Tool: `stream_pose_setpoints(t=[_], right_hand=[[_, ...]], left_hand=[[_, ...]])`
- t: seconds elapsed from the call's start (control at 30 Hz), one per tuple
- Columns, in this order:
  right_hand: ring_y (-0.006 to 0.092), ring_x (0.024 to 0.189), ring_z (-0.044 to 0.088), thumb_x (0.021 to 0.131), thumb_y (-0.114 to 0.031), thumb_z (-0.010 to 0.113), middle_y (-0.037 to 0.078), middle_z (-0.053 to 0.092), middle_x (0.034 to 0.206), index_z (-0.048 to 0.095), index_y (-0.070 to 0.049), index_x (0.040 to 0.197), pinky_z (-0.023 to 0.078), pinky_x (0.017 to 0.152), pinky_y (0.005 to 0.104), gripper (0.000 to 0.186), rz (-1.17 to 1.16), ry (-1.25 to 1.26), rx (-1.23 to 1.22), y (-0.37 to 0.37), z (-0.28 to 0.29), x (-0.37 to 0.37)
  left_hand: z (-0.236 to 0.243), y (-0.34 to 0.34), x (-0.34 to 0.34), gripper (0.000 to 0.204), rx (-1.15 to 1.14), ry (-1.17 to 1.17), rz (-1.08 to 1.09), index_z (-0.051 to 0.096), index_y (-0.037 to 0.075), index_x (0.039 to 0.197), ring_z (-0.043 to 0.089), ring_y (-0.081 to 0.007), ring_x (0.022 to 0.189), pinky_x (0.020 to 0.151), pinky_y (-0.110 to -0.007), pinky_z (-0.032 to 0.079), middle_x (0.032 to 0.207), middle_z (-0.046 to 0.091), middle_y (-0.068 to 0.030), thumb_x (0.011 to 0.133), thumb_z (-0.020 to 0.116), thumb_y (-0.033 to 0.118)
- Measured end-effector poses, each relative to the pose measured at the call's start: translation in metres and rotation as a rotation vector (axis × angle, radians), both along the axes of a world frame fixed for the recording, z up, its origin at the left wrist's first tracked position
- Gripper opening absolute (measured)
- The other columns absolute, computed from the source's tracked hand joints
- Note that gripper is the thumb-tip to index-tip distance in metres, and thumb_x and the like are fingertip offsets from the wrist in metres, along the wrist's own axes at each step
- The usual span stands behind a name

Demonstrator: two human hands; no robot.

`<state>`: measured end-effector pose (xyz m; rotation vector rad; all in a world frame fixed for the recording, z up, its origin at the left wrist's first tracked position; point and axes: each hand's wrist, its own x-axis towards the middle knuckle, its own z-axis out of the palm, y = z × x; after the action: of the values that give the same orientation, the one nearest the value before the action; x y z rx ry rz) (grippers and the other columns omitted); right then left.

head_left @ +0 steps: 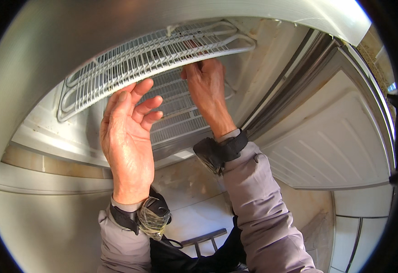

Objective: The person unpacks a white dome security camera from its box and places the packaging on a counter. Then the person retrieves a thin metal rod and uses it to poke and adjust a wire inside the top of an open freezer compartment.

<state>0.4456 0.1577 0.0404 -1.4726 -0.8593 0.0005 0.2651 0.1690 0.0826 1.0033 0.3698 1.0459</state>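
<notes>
A white wire shelf with looped tubing hangs in the upper part of an open freezer cabinet. My left hand is raised palm up beneath its front rim, fingers apart and loosely bent. The thumb and index finger come up close to the rim; whether they touch it I cannot tell. My right hand reaches under and behind the same shelf farther right. Its knuckles show below the rim, while most of its fingers are hidden by the wires, so what they hold does not show.
A second wire shelf lies lower in the cabinet. On the right stands the open door with its white ribbed lining. The cabinet's pale top edge curves close overhead. Below is a tiled floor with a dark metal frame.
</notes>
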Motion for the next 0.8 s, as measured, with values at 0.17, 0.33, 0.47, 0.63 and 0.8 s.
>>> stream_pose_setpoints(t=[0.17,0.33,0.47,0.63,0.8], right_hand=[[0.012,0.065,0.054,0.1,-0.012,0.053,0.005,0.057,0.069,0.063,0.005,0.11,0.046,0.06,0.0308,0.022,0.119,0.027,0.003,-0.021,-0.006,-0.013],[0.0373,0.059,0.061,0.095,-0.008,0.062,0.023,0.059,0.07,0.06,0.001,0.112,0.049,0.057,0.0402,0.019,0.161,-0.046,-0.046,-0.049,-0.018,-0.033],[0.0389,0.061,0.063,0.096,-0.005,0.062,0.02,0.061,0.069,0.058,0.0,0.109,0.049,0.056,0.0422,0.015,0.216,-0.168,-0.036,-0.066,-0.019,-0.05],[0.0375,0.061,0.063,0.095,-0.004,0.062,0.019,0.061,0.072,0.057,0.0,0.111,0.049,0.056,0.0413,0.017,0.224,-0.187,0.008,-0.073,-0.011,-0.051],[0.0383,0.064,0.064,0.094,-0.005,0.061,0.021,0.063,0.074,0.059,0.001,0.11,0.049,0.059,0.0417,0.017,0.138,-0.062,-0.021,-0.059,0.0,-0.039]], left_hand=[[0.0,0.0,-0.002,0.036,-0.016,0.016,0.015,0.061,0.002,0.131,0.068,-0.0194,0.098,0.083,-0.032,0.054,0.123,0.067,-0.015,0.104,0.058,0.025],[-0.006,-0.002,-0.002,0.033,-0.036,0.027,-0.001,0.062,0.001,0.128,0.067,-0.0171,0.091,0.08,-0.031,0.054,0.119,0.068,-0.0122,0.102,0.061,0.021],[-0.014,-0.002,-0.006,0.029,-0.034,0.065,-0.012,0.065,0.002,0.125,0.063,-0.0124,0.081,0.073,-0.029,0.051,0.109,0.066,-0.0073,0.101,0.063,0.019],[-0.019,-0.003,-0.004,0.027,-0.055,0.09,0.004,0.066,0.003,0.123,0.059,-0.0102,0.076,0.069,-0.028,0.048,0.104,0.065,-0.0048,0.1,0.064,0.018],[-0.013,-0.004,0.003,0.03,-0.062,0.06,0.039,0.065,0.003,0.125,0.059,-0.012,0.077,0.071,-0.029,0.048,0.11,0.065,-0.0055,0.1,0.064,0.021]])
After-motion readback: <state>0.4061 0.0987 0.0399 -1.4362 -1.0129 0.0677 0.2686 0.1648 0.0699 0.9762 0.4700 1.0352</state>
